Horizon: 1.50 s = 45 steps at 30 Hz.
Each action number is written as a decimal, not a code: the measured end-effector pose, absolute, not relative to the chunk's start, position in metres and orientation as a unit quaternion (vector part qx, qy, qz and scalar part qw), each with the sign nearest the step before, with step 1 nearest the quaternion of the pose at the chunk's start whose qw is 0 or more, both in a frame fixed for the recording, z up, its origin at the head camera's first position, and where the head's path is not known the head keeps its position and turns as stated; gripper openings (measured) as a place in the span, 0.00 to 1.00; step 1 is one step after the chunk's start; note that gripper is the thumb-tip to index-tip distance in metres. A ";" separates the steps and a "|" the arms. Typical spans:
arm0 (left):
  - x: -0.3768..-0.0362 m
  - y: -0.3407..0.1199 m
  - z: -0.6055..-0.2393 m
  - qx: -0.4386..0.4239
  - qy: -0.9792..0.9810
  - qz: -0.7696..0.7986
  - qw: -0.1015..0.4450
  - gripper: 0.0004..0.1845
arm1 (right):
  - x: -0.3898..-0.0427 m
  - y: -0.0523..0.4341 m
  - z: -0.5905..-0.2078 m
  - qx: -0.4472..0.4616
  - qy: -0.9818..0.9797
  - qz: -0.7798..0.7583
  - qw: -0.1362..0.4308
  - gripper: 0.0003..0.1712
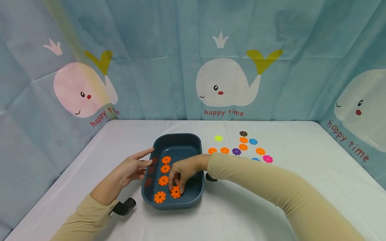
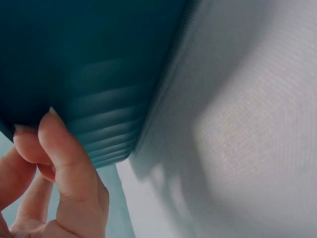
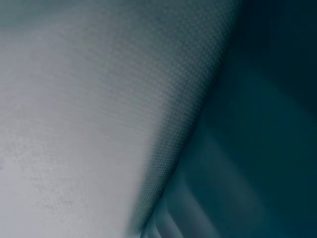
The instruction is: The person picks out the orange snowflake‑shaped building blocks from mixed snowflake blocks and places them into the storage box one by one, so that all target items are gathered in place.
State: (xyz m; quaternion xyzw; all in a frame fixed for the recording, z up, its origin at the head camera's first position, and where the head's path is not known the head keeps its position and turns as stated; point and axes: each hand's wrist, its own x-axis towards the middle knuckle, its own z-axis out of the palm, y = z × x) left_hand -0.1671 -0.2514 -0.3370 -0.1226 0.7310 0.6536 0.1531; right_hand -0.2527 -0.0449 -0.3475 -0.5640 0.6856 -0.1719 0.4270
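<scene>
A dark blue tray lies on the white table, its long sides running away from me. My left hand grips its left rim, with bent fingers on the outside wall in the left wrist view. Inside the tray my right hand pinches an orange notched plastic disc flat near the front. Several more orange discs form a column along the tray's left side. The right wrist view shows only the tray's outer wall and tablecloth, with the right hand out of frame.
Right of the tray, loose notched discs are scattered: orange, purple, blue, pink, brown and a yellow-green one. The right sleeve passes over the tray's right rim. A whale-print curtain stands behind the table.
</scene>
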 end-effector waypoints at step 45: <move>-0.166 -0.251 -0.339 -0.123 0.730 0.655 0.150 0.33 | -0.256 0.002 -0.307 -0.548 0.696 -0.317 0.338 0.16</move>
